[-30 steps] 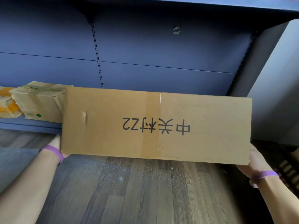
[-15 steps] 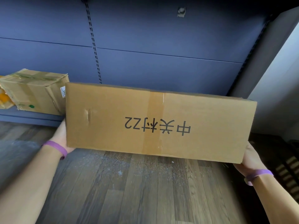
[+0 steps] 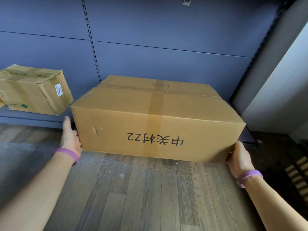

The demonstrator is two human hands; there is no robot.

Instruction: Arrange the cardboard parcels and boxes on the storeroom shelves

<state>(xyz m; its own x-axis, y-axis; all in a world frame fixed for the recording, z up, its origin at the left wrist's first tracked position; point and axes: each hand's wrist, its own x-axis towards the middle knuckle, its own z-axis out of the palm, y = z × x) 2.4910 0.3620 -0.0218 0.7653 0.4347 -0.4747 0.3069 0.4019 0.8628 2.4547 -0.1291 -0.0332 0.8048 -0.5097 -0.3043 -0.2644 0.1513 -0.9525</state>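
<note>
A large brown cardboard box (image 3: 150, 114), taped along its top and printed with upside-down black characters and "22", is held level between my hands. Its far end sits over the low blue bottom shelf (image 3: 33, 118); its near face hangs out over the floor. My left hand (image 3: 70, 137) presses against the box's left end, thumb pointing up. My right hand (image 3: 240, 157) holds the lower right corner. The fingers of both hands are hidden behind the box. A smaller, crumpled cardboard box (image 3: 33, 90) with a white label lies on the same shelf to the left.
Blue back panels and a slotted upright (image 3: 90, 40) rise behind the boxes. A grey wall (image 3: 283, 80) closes the shelf bay on the right. The dark plank floor (image 3: 133, 189) is dusted with white specks. A ribbed object (image 3: 298, 177) lies on the floor at far right.
The large box has gone forward and down towards the bottom shelf, so its top now shows. Both hands moved with it. The smaller box now stands apart at the left.
</note>
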